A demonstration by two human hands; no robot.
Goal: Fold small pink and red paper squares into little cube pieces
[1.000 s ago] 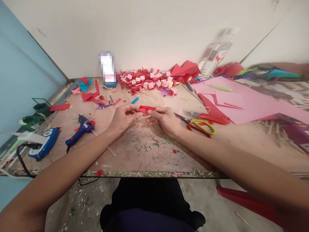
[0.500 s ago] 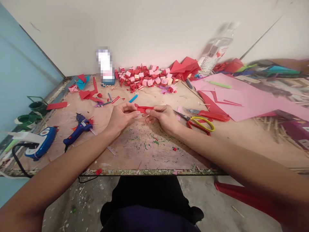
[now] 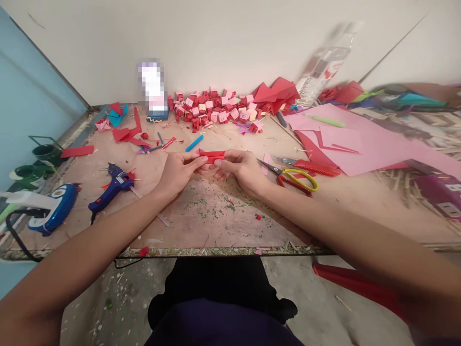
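A small folded strip of red paper is held between both hands above the middle of the table. My left hand pinches its left end with thumb and fingertips. The right end is gripped by my right hand, its thumb lying along the near side. Just beyond my left hand lies a blue pen-like stick. Scissors with yellow and red handles rest to the right of my right hand, beside a red-handled utility knife. The paper's inner folds are partly covered by my fingers.
Behind my hands is a heap of small red and pink paper boxes. A phone leans on the wall at left. At left are a blue glue gun and a power strip. Pink paper sheets and a bottle stand right.
Both hands stay on the red paper, with its fold now lying a little flatter between the fingers. The whole view has shifted slightly, so things appear higher and a bit further left.
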